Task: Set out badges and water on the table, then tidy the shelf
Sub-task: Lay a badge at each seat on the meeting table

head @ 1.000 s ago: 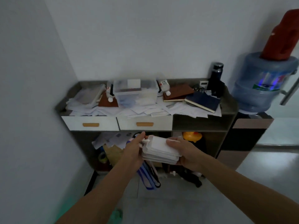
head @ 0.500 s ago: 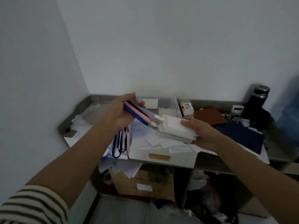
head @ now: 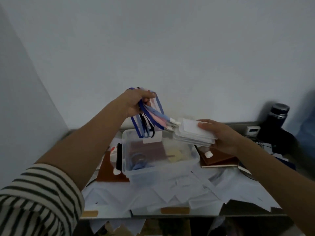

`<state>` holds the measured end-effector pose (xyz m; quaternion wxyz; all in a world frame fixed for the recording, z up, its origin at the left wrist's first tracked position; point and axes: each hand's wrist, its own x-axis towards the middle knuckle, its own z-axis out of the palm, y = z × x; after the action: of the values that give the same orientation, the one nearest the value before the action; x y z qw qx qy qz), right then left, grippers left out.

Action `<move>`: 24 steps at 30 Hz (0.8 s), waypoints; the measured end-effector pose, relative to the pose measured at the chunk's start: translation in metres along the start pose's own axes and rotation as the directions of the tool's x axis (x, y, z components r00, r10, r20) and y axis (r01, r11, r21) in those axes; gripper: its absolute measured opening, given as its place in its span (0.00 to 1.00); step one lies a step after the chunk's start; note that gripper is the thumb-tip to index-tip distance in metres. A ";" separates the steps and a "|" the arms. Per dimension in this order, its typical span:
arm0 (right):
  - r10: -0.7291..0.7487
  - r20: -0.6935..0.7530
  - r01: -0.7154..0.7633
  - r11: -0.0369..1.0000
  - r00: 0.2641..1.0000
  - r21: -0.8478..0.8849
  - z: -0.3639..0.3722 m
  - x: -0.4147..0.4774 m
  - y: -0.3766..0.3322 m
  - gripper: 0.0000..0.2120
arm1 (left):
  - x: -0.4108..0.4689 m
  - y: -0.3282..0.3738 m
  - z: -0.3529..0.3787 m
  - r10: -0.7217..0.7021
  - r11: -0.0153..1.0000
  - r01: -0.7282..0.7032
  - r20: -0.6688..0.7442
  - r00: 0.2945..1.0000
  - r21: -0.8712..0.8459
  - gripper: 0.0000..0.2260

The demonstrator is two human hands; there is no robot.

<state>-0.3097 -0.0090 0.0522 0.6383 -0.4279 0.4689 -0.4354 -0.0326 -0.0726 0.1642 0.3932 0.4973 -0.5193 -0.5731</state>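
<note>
My right hand grips a stack of clear plastic badge holders from the right, thumb on top. Their lanyards, blue, pink and black, run up to my left hand, which holds them bunched above the shelf, loops hanging down. Both hands hover over a clear plastic box that stands on the shelf top and holds dark and yellow items. No water is in hand.
Loose white papers cover the shelf top. Brown notebooks lie right of the box, another at its left. A dark flask stands at the back right beside a small white device. Two drawer handles show at the front edge.
Both hands have risen from in front of the lower shelf to above the clear box. My left hand has lifted the lanyards higher, and the view has closed in on the shelf top.
</note>
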 end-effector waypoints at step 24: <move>0.321 0.139 -0.011 0.426 0.937 -0.905 0.031 0.150 0.067 0.19 | 0.085 -0.211 -0.011 -0.299 -0.376 -0.148 0.032 0.954 0.915 0.19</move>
<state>-0.2423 -0.1313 -0.0397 0.4180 -0.7090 0.5679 0.0117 -0.0244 -0.1249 -0.0567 -0.3081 0.5531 -0.7737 0.0240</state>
